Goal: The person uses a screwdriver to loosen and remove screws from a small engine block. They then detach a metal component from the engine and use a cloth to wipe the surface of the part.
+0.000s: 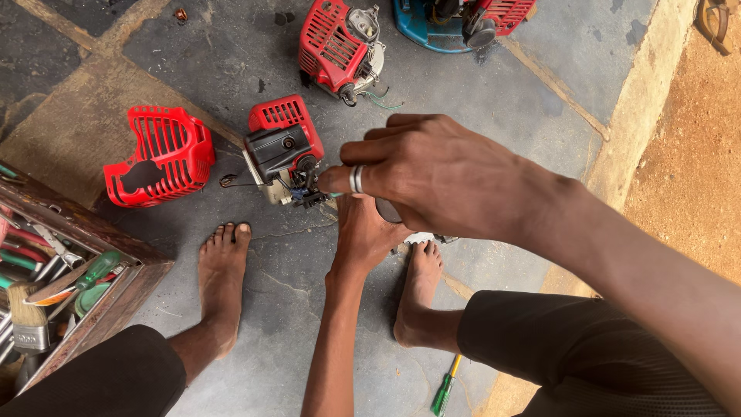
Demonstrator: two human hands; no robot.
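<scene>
- The right hand (pixel 440 174), a ring on one finger, reaches over the small engine (pixel 284 150); its fingers are curled close together with thumb and forefinger pinched at the tip, right by the engine's carburettor side. What they pinch is too small to make out; a hint of something thin and green shows at the fingertips.
- The left hand (pixel 367 232) lies beneath the right, palm down, reaching toward the same side of the engine. Its fingers are hidden by the right hand, so I cannot tell how far apart they are or whether they grip anything.
- The small engine, red-shrouded with a black air-filter box, sits on the grey stone floor (pixel 478 85) between the person's bare feet, slightly ahead of them.
- A loose red engine cover (pixel 162 154) lies to the left of the engine, apart from it.
- A second red engine (pixel 340 42) stands further off, with thin wires trailing; another red and blue machine (pixel 459 19) is cut off by the top edge.
- A wooden toolbox (pixel 69 270) at the left holds a brush, pliers and green-handled tools, and is partly out of frame.
- A green-handled screwdriver (pixel 445 388) lies on the floor by the right leg.
</scene>
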